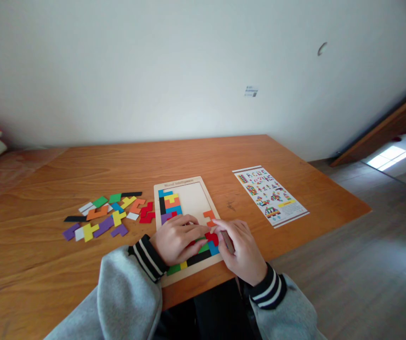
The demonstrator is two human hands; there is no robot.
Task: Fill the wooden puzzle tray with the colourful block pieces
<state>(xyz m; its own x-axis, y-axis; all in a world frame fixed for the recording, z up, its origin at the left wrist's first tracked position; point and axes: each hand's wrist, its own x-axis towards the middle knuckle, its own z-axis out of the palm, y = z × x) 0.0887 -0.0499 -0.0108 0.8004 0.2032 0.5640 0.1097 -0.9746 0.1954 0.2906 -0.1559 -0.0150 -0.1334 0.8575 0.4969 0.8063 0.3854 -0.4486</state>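
Observation:
A wooden puzzle tray lies in front of me, its lower part and left side filled with coloured blocky pieces. My left hand rests palm down over the tray, fingers stretched out to the right and hiding pieces beneath. From the right side, my right hand reaches in, thumb and forefinger bent close together at a red puzzle piece. The fingertips of both hands nearly meet there. Just above them lies an orange piece. A blue piece and a long black piece sit below.
Loose coloured puzzle pieces are spread on the wooden table left of the tray. A printed pattern sheet lies at the right. The table meets a white wall; its right edge drops to a grey floor.

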